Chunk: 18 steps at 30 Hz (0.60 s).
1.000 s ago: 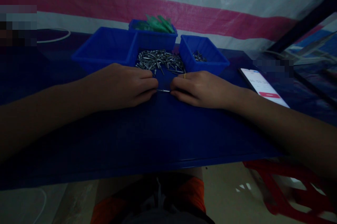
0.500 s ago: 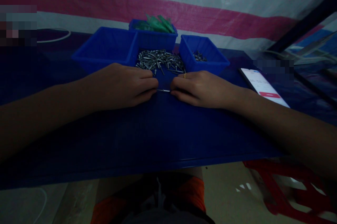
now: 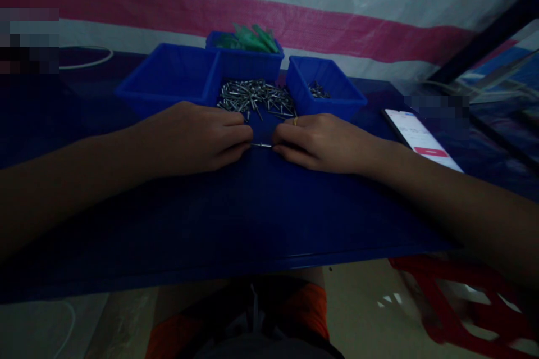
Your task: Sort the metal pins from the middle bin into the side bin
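Note:
Between my two hands, a thin silver blind rivet [image 3: 261,145] lies level just above or on the blue tabletop; I cannot tell which. My left hand [image 3: 210,137] is closed, pinching its thin end. At the thicker end, my right hand [image 3: 315,140], with a ring on one finger, pinches too. Both ends disappear behind fingertips. Just beyond the hands is a loose pile of similar rivets [image 3: 252,96] on the table. More small metal pieces [image 3: 319,90] lie inside the right blue bin [image 3: 341,105].
A left blue bin [image 3: 147,101] and a back bin [image 3: 252,64] holding green plastic packets [image 3: 252,39] flank the pile. A lit phone [image 3: 421,137] lies beside my right forearm. A striped tarp [image 3: 337,22] hangs behind. Below right stands a red stool [image 3: 438,308].

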{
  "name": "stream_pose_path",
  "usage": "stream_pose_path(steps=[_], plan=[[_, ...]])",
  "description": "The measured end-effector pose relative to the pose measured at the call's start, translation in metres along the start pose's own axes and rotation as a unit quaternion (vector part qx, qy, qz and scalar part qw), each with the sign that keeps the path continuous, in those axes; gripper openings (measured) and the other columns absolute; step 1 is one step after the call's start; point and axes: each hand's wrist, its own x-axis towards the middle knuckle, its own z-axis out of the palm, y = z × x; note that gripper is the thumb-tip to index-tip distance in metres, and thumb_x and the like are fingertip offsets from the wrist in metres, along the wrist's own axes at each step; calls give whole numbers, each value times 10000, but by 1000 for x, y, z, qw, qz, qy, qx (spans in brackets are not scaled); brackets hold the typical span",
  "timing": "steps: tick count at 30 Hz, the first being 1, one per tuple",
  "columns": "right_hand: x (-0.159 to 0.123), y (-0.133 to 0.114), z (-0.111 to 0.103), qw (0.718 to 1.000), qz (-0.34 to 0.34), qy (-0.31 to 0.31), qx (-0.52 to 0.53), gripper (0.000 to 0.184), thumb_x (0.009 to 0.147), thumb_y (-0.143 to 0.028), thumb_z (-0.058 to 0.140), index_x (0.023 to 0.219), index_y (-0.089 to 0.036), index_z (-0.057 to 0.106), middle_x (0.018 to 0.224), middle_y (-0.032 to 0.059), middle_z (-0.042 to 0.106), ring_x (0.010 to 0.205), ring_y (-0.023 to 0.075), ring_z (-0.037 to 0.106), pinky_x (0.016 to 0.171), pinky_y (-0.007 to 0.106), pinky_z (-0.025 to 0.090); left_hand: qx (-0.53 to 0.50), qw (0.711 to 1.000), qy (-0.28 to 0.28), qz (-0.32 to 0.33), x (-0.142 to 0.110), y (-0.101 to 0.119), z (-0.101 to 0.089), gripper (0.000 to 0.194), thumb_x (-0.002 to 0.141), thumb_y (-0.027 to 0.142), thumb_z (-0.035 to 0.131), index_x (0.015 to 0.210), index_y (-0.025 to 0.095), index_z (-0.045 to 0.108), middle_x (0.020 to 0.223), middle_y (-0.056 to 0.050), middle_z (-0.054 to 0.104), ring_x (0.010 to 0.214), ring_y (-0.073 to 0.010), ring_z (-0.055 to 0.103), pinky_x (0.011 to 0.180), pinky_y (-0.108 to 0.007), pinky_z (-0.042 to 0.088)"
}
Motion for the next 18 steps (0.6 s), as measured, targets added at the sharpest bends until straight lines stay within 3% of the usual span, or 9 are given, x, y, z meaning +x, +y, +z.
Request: stream_pose_path(steps=[4, 18], plan=[[0, 0, 0, 1000, 0, -2, -1, 196, 908, -271, 383, 919, -139, 528, 781, 30, 548, 665, 126, 495, 590, 245, 318, 0, 1000, -18, -8, 0, -1, 0, 330, 912, 325, 294, 902, 206, 602, 807, -20, 599, 694, -130, 564, 560, -227, 407], [1, -1, -1, 1000, 0, -4, 2, 211, 910, -273, 368, 911, -138, 530, 771, 33, 548, 659, 127, 488, 588, 248, 317, -23, 1000, -9, -11, 0, -1, -1, 303, 902, 321, 310, 884, 233, 600, 808, -27, 619, 688, -141, 575, 537, -244, 410]])
